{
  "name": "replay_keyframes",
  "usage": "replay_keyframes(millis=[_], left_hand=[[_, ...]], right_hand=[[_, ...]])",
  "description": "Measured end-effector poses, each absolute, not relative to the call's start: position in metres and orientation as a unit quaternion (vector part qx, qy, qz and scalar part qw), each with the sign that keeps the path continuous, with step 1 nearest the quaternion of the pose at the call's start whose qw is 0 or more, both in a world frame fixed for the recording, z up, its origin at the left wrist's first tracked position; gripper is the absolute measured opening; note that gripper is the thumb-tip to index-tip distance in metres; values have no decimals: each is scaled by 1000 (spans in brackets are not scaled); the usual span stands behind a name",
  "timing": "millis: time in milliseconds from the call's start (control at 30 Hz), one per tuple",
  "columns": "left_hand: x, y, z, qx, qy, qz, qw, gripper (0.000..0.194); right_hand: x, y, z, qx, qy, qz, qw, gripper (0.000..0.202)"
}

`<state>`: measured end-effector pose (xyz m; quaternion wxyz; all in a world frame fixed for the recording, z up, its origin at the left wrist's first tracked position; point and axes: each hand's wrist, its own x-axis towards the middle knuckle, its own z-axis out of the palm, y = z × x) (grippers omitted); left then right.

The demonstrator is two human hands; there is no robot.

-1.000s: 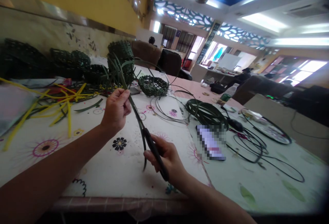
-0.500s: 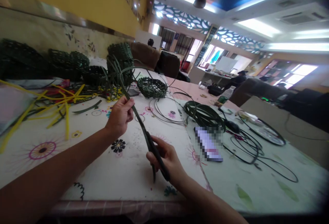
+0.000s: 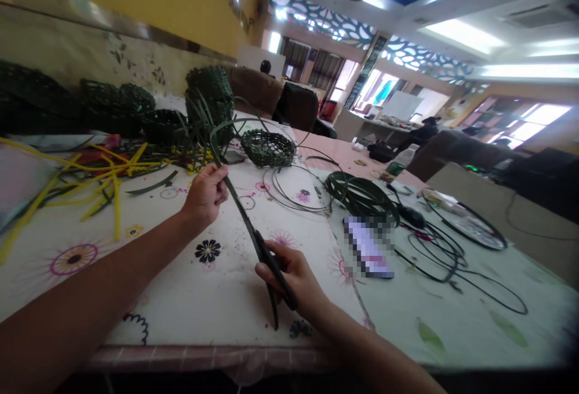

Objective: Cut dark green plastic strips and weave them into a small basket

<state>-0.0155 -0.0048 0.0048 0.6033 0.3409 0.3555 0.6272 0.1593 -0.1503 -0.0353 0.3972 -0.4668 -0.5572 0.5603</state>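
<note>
A long dark green strip [image 3: 239,206] runs slanting over the flowered tablecloth, its far part curling back toward the green baskets. My left hand [image 3: 207,193] pinches it between thumb and fingers. My right hand [image 3: 292,273] is closed around a dark, slim tool [image 3: 277,273], which looks like scissors and lies against the strip. The strip's near end hangs below my right hand, close to the table's front edge. Whether the tool's blades are apart is too small to tell.
Woven green baskets [image 3: 268,148] stand at the back, and yellow strips [image 3: 115,171] lie at the left. Right of my hands are a coil of green strip [image 3: 359,196], a blurred-out phone [image 3: 368,248], looped cord and a bottle [image 3: 402,160]. People sit far off.
My left hand has shifted slightly left and up in view. More of the strip's near end shows below my right hand, which holds the tool as before. The view has tilted a little.
</note>
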Motion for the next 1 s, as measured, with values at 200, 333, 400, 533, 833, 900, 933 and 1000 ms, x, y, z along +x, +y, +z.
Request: replay_keyframes(millis=[200,333,400,533,833,900,933,1000], left_hand=[[-7,-16,0,388,338,617,595,28],[-6,-17,-2,383,349,611,598,27],[-6,-17,-2,380,354,608,600,27],[-7,-15,-2,378,352,609,602,28],[-11,-9,2,365,350,622,598,31],[-7,-15,1,382,347,609,603,29],[-6,-18,0,389,344,602,607,28],[-3,-23,-1,397,341,594,611,27]], right_hand=[[160,-144,-41,-471,-524,565,429,66],[160,-145,-36,-462,-523,574,428,66],[160,-147,-34,-461,-529,577,419,61],[162,-150,-30,-444,-549,575,413,42],[159,-147,-41,-463,-526,574,424,72],[160,-145,-45,-468,-512,579,429,80],[161,-145,-47,-466,-510,581,431,80],[161,-145,-49,-458,-512,580,438,77]])
